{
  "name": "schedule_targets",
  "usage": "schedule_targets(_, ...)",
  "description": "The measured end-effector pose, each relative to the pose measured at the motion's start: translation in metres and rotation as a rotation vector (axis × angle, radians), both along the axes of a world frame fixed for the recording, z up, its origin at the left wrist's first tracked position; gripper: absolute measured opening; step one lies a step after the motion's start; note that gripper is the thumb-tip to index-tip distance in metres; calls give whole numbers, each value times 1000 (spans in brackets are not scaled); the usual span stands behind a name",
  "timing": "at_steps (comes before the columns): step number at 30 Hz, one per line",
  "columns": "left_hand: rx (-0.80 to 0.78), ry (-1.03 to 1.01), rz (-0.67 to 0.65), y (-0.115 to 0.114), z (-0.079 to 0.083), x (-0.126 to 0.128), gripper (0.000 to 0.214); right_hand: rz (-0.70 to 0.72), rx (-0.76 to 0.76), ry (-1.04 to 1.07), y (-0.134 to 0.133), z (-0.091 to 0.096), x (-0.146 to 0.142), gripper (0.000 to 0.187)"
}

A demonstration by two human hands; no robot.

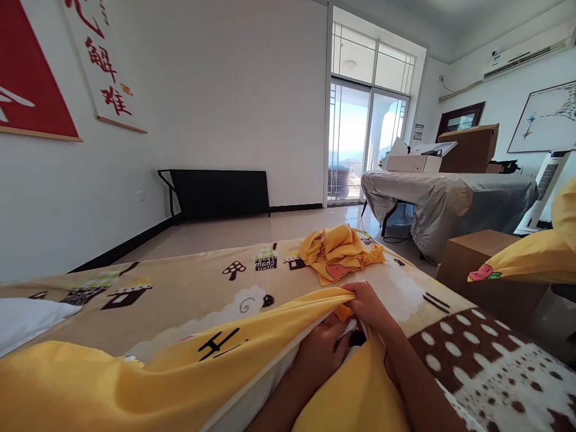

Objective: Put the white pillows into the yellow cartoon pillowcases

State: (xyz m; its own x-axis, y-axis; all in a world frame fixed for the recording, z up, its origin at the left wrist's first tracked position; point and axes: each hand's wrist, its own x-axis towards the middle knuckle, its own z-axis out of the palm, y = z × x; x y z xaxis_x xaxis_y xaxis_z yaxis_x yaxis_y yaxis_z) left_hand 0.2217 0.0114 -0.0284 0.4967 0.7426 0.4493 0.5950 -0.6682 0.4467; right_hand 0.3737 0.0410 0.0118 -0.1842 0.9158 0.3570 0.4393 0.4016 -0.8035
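Note:
A large yellow cloth cover [175, 384] with black printed marks spreads across the near side of the bed. Its opening lies in front of me, showing white fabric [276, 375] inside. My right hand [366, 307] is closed on the edge of the yellow cover, pinching it up. Just below and left of it, my left hand [321, 347] reaches into the opening. Its fingers are curled around a bit of the white fabric. A crumpled yellow cloth [339, 249] lies beyond my hands on the bed.
The bed carries a beige patterned blanket [202, 282]; a white pillow-like piece [31, 321] is at left. More yellow cloth [535, 255] hangs at right before a brown box [477, 255]. A plastic-covered table [418, 186] with boxes stands behind. A black folded panel [220, 193] leans on the wall.

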Motion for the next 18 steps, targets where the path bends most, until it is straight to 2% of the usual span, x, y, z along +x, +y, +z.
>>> schedule_targets(4,33,-241,-132,1,4,-2,26,39,8,42,1,1,0,25)
schedule_targets(8,-154,-297,-144,1,9,-1,32,104,-28,92,4,-1,3,23)
schedule_targets(11,-301,-341,-144,-1,12,-2,31,96,-43,108,5,-3,5,21)
schedule_targets(15,-369,-333,-234,-3,12,-1,30,106,-99,142,3,-4,6,23)
schedule_targets(18,-337,-349,-139,-1,10,2,28,123,-114,152,3,-3,6,19)
